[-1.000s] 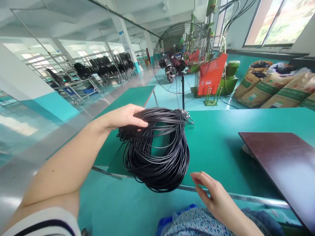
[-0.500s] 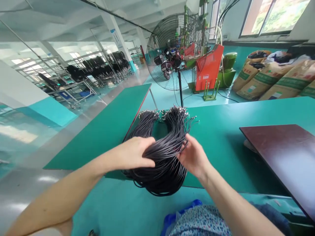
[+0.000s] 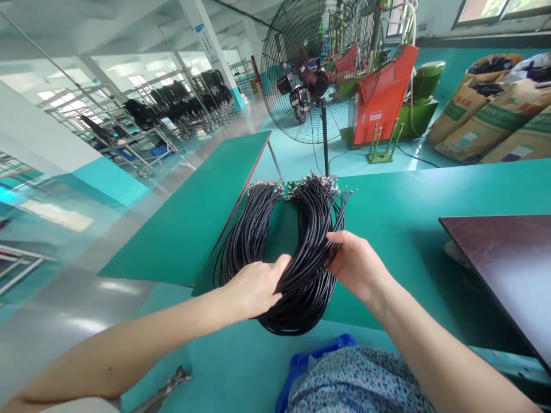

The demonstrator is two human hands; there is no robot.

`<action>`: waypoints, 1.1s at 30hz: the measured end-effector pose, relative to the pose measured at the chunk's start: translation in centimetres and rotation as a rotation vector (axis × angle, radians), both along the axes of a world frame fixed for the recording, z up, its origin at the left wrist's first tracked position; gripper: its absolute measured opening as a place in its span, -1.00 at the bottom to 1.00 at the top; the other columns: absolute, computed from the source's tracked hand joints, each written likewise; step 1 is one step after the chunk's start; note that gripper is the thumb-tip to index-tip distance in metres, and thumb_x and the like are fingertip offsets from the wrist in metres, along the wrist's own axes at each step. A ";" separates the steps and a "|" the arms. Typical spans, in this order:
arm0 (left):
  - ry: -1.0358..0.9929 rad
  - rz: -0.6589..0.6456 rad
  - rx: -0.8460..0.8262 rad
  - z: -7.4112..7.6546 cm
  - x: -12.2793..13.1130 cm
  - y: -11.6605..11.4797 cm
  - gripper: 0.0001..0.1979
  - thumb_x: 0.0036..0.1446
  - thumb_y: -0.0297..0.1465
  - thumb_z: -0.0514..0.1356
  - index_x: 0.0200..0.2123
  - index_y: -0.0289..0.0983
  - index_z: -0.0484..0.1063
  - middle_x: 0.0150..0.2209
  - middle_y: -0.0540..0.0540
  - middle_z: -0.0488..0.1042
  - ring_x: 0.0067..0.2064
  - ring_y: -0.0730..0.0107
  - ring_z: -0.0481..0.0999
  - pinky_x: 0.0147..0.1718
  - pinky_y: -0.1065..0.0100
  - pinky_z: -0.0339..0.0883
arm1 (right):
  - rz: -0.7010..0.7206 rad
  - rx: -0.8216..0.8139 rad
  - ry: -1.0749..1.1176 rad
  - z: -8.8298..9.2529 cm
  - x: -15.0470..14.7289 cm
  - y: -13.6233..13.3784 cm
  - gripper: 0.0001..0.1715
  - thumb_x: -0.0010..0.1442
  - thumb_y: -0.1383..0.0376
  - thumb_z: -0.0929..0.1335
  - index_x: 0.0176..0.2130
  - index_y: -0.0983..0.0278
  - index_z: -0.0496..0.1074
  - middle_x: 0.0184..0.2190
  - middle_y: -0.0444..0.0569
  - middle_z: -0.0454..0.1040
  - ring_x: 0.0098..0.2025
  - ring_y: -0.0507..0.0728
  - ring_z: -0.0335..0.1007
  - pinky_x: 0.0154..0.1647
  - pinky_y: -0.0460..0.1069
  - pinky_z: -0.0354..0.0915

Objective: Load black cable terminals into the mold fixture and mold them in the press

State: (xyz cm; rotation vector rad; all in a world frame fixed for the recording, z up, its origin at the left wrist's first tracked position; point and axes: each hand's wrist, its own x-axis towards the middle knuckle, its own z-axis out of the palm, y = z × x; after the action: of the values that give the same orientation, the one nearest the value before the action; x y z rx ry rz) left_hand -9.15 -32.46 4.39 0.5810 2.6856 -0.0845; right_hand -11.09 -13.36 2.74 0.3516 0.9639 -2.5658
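Observation:
A thick bundle of black cables (image 3: 310,238) lies in a U on the green table (image 3: 413,258). Its bend hangs over the near edge, and the silvery metal ends (image 3: 321,184) point away from me. My left hand (image 3: 258,287) grips the bundle near the bend, thumb on top and most fingers hidden underneath. On the right side of the U, my right hand (image 3: 355,261) is closed round the outer strands with its thumb over them. Part of that hand's grip is hidden behind the cables.
A second green tabletop (image 3: 206,201) stands at the left. On the right, a dark brown board (image 3: 508,264) sits raised above the table. Behind the table stand a large fan (image 3: 318,83), a red machine (image 3: 381,103) and filled sacks (image 3: 486,123). Below me is something blue (image 3: 297,373).
My left hand has slid right and towards me along the bend, uncovering more of the left side of the bundle. The right hand stays at the right side. The view has tilted down slightly.

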 end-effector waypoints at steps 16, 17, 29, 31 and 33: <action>-0.006 -0.093 0.310 13.4 -6.3 0.8 -0.67 -0.21 -0.43 0.13 -0.26 -0.27 0.29 -0.36 -0.01 0.42 -0.37 0.38 0.40 -0.41 0.41 0.24 | 0.786 0.151 0.041 -5.3 2.3 1.8 -0.22 0.11 -0.22 0.09 -0.34 0.41 0.40 -0.55 0.13 0.50 -0.54 0.16 0.46 -0.62 -0.06 0.32; -0.012 -0.108 0.287 13.1 -6.1 0.9 -0.69 -0.20 -0.44 0.12 -0.27 -0.27 0.28 -0.37 -0.01 0.42 -0.39 0.40 0.39 -0.44 0.42 0.22 | 0.720 0.120 0.005 -6.0 2.5 1.0 -0.27 0.14 -0.18 0.10 -0.31 0.39 0.39 -0.53 0.11 0.50 -0.51 0.15 0.47 -0.62 -0.07 0.32; -0.073 -0.167 0.114 6.2 -2.1 -0.6 -0.66 -0.08 -0.44 0.06 -0.16 -0.21 0.16 -0.29 -0.04 0.40 -0.27 0.27 0.44 -0.39 0.39 0.20 | 0.091 -0.149 0.198 -2.4 1.5 -2.8 -0.79 -0.27 0.54 0.30 -0.54 0.32 0.41 -0.51 -0.15 0.46 -0.39 0.01 0.36 -0.28 -0.11 0.31; -0.064 -0.141 0.132 4.5 -1.4 -0.9 -0.59 -0.08 -0.44 0.08 -0.09 -0.21 0.13 -0.20 -0.09 0.37 -0.18 0.25 0.43 -0.30 0.36 0.23 | 0.085 -0.157 0.193 -2.5 1.6 -2.9 -0.73 -0.37 0.58 0.23 -0.60 0.32 0.38 -0.56 -0.17 0.42 -0.46 -0.02 0.30 -0.35 -0.14 0.29; -0.073 -0.120 0.117 3.2 -0.9 -1.0 -0.56 -0.07 -0.43 0.09 -0.06 -0.21 0.12 -0.20 -0.10 0.35 -0.17 0.23 0.42 -0.26 0.34 0.25 | 0.088 -0.144 0.158 -3.0 1.9 -2.9 -0.71 -0.40 0.58 0.22 -0.59 0.32 0.38 -0.56 -0.17 0.41 -0.47 -0.01 0.28 -0.38 -0.13 0.28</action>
State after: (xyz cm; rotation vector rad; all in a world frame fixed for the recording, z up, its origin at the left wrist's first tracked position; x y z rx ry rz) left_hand -10.08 -33.46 7.59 0.7656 2.5968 0.0606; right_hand -9.23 -16.26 -0.26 0.0659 0.8209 -2.5939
